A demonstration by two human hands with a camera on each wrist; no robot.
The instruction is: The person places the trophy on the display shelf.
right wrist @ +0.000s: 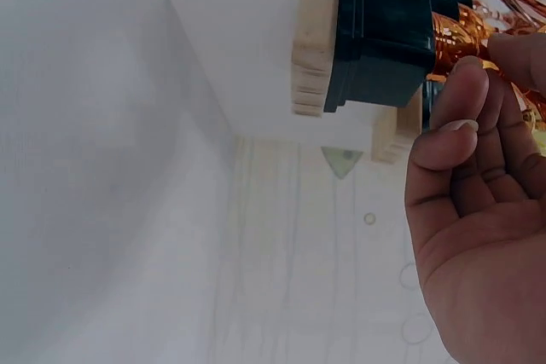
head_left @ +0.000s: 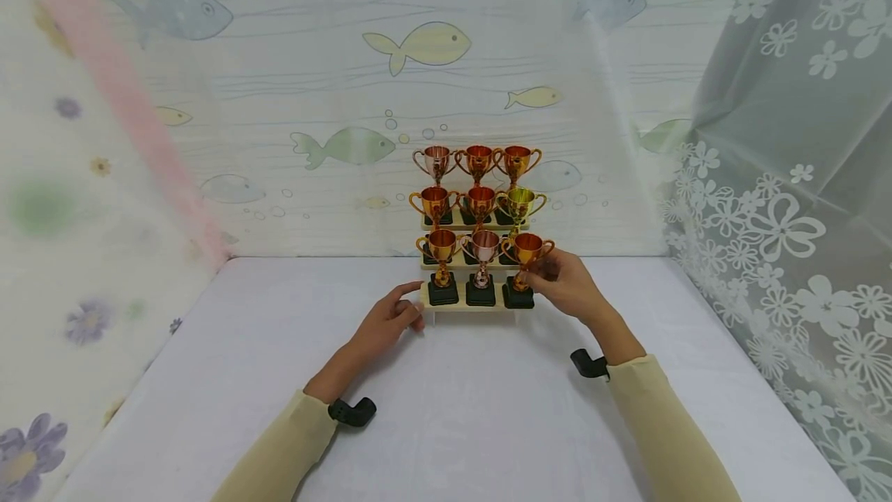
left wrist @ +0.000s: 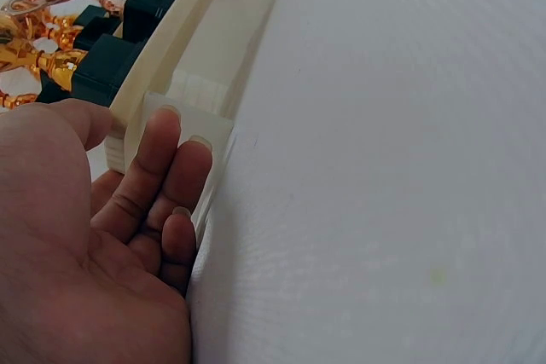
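A stepped stand [head_left: 474, 308] with pale wooden shelves carries rows of small trophy cups on black square bases. On the front shelf's right end stands an orange-gold trophy [head_left: 528, 248]; my right hand [head_left: 567, 285] pinches its stem between thumb and fingers, just above the black base [right wrist: 388, 31]. Beside it are a rose-pink trophy [head_left: 481, 245] and a gold one [head_left: 442, 243]. At the stand's left end is my left hand [head_left: 385, 321], a finger reaching to the shelf's corner. Its other fingers [left wrist: 153, 147] are loosely bent beside the whitish side support [left wrist: 205, 121].
Behind the front row rise two more rows, with a bright yellow-gold trophy [head_left: 519, 204] at the middle row's right. A white cloth covers the table [head_left: 474, 409]. A fish-print curtain [head_left: 279, 99] hangs at the back, and a sheer flowered one [head_left: 787, 177] at the right.
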